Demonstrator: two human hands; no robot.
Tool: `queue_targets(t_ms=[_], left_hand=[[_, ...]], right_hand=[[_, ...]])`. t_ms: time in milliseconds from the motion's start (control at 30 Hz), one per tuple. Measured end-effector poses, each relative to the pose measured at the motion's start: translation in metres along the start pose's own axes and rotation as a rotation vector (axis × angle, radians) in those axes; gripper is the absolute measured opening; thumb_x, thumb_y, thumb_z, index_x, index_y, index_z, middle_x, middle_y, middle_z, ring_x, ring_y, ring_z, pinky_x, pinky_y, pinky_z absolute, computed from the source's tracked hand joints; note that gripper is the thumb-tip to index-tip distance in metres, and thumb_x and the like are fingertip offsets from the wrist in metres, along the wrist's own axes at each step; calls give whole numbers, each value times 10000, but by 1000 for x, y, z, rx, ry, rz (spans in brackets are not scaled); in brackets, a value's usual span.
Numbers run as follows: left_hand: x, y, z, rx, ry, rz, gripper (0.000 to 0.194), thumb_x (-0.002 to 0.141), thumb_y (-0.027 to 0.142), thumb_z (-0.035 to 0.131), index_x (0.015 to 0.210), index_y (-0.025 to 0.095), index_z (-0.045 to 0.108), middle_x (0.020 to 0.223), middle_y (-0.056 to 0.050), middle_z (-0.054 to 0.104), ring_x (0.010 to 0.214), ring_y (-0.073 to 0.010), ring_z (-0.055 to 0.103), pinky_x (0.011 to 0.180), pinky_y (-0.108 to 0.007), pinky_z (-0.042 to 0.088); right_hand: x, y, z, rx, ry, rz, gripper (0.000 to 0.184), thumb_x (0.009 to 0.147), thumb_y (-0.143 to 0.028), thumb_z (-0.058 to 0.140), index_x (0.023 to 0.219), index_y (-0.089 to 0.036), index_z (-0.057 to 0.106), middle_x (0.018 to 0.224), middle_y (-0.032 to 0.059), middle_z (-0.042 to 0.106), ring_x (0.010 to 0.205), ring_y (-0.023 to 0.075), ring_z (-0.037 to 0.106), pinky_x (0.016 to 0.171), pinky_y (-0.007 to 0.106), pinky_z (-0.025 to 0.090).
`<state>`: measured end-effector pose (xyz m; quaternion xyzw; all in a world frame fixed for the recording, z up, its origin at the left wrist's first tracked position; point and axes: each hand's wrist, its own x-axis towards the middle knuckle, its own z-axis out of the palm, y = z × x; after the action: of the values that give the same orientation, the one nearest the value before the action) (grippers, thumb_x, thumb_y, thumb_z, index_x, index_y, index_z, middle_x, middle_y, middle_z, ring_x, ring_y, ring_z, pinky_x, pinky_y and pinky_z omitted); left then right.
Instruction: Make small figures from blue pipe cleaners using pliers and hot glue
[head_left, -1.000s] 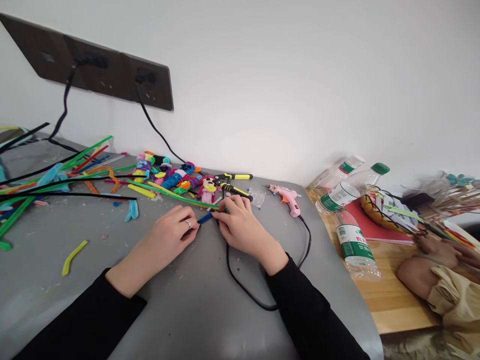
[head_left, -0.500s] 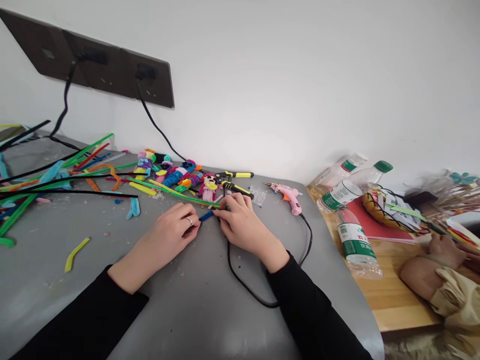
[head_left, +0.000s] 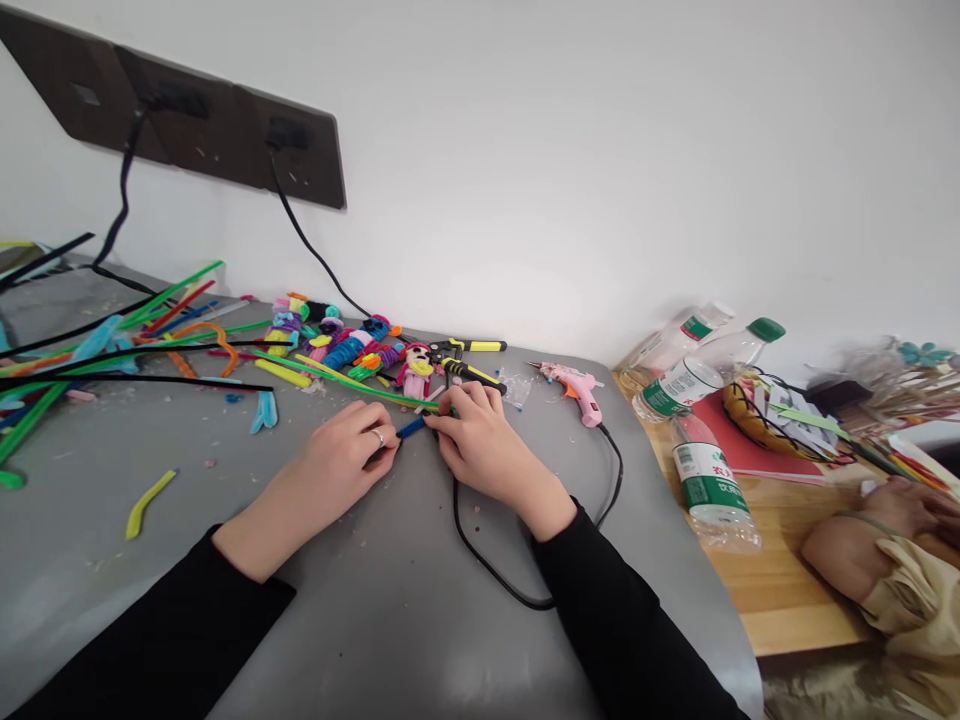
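Observation:
Between my hands, just above or on the grey tabletop, is a short blue piece of pipe cleaner [head_left: 412, 428]. My left hand [head_left: 346, 447], with a ring on one finger, is closed on its left end. My right hand [head_left: 484, 445] pinches the other end, and the fingers hide part of it. Close behind my hands lie a long green pipe cleaner [head_left: 351, 383], a pink pipe-cleaner figure [head_left: 415, 375] and yellow-and-black pliers [head_left: 474, 374]. More colourful pipe-cleaner figures [head_left: 345, 347] sit to the left of the pliers.
A pink glue gun [head_left: 578, 389] lies right of the pliers, its black cord [head_left: 487, 570] looping under my right arm. Loose pipe cleaners [head_left: 142, 335] pile up at left. Plastic bottles [head_left: 716, 490] and another person's arm [head_left: 847, 550] are at the wooden table on the right.
The view has shifted very slightly. My hands stay in nearly the same position, with the blue piece still between them.

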<state>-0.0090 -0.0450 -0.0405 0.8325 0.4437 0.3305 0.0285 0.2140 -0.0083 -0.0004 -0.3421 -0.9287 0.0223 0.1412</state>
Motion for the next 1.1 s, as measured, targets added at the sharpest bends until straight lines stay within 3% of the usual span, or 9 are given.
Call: queue_targets(t_ms=[333, 500, 600, 800, 1100], left_hand=[[2, 2, -2, 0, -7, -17, 285, 993, 189, 461, 763, 215, 627, 843, -42, 628, 823, -206, 604, 727, -322, 508], [1, 0, -1, 10, -2, -15, 274, 988, 189, 465, 763, 216, 620, 833, -38, 629, 810, -199, 605, 710, -314, 506], [1, 0, -1, 4, 1, -11, 269, 992, 190, 462, 774, 218, 617, 835, -35, 629, 806, -197, 605, 708, -314, 504], [1, 0, 0, 16, 19, 6, 260, 995, 176, 476, 776, 208, 612, 833, -33, 625, 809, -197, 611, 714, -308, 500], [0, -1, 0, 42, 15, 25, 269, 1008, 183, 478, 781, 198, 621, 846, -41, 633, 816, -199, 628, 713, -304, 505]], right_hand=[[0, 0, 1, -6, 7, -2, 308, 1023, -145, 472, 1146, -165, 754, 1103, 136, 617, 1080, 277, 461, 998, 461, 379], [2, 2, 0, 70, 85, 65, 339, 1001, -112, 467, 1236, -198, 695, 1134, 121, 640, 1091, 267, 494, 992, 435, 390], [1, 3, -1, 117, 121, 63, 338, 992, -103, 464, 1195, -204, 714, 1127, 111, 650, 1093, 257, 504, 992, 421, 391], [0, 0, 2, 57, 37, -36, 374, 966, -81, 481, 1214, -180, 744, 1104, 127, 631, 1103, 277, 471, 1025, 466, 374], [3, -5, 3, -15, -38, -55, 366, 953, -99, 529, 1239, -170, 747, 1131, 142, 598, 1112, 290, 441, 1051, 495, 345]])
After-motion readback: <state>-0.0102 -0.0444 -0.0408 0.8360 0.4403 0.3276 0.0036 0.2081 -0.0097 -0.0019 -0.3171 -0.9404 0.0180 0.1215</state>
